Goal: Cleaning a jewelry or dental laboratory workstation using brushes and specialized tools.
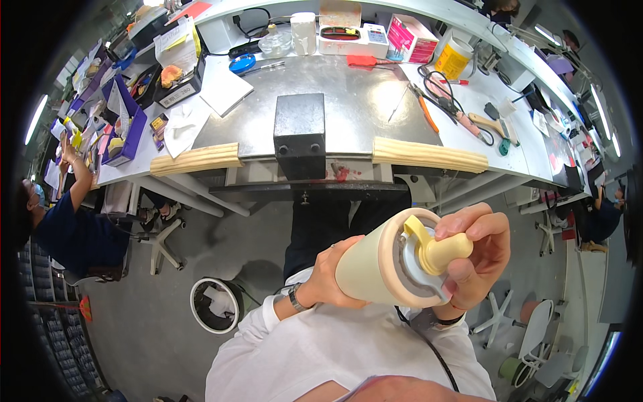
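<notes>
A cream-coloured tumbler point(365, 268) with a peach rim is tilted in front of my chest, its lid end turned to the right. My left hand point(323, 273) is wrapped round the tumbler's body. On the grey lid point(407, 264) sits a pale yellow spout cap point(445, 256) with a loop strap. The fingers and thumb of my right hand point(487, 251) close about the rounded end of this cap. Whether the cap is loose from the lid, I cannot tell.
Ahead stands a bench with a metal top point(358, 87), a black block point(299, 127) and wooden strips point(429, 155) along its edge. Orange-handled pliers point(426, 110) and a knife-like handpiece lie at right. A waste bin point(216, 305) stands on the floor. Co-workers point(80, 224) sit at both sides.
</notes>
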The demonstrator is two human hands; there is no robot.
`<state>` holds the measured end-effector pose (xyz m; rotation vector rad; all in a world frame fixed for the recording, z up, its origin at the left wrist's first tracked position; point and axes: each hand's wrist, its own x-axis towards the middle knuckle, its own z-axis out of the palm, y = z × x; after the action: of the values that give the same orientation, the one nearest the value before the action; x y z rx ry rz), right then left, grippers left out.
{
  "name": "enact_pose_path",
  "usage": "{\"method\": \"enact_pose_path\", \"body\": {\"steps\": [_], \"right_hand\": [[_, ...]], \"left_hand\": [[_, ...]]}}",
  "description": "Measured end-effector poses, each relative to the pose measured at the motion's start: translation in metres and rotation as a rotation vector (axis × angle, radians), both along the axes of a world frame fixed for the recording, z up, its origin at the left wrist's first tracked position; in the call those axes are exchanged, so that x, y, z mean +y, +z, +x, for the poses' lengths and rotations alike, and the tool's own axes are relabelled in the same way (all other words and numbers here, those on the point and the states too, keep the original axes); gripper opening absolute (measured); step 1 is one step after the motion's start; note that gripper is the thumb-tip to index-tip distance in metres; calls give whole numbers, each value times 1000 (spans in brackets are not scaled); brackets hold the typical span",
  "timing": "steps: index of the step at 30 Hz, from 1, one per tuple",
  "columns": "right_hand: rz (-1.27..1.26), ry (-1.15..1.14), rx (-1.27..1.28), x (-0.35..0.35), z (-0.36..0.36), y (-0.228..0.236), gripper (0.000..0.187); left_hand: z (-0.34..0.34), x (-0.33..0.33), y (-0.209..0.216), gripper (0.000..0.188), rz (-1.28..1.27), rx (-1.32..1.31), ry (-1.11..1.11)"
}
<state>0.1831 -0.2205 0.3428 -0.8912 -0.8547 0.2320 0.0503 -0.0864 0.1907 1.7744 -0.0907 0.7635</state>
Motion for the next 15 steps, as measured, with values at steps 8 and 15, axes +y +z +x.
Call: {"method": "enact_pose_path", "body": {"steps": [8,15], "right_hand": [[12,23,96,4,-1,5,41],[23,58,-18,6,7,25,46]], "left_hand": [[-1,2,2,97,-5,-15,-27],[-3,6,6,96,-29,-47,-46]]}}
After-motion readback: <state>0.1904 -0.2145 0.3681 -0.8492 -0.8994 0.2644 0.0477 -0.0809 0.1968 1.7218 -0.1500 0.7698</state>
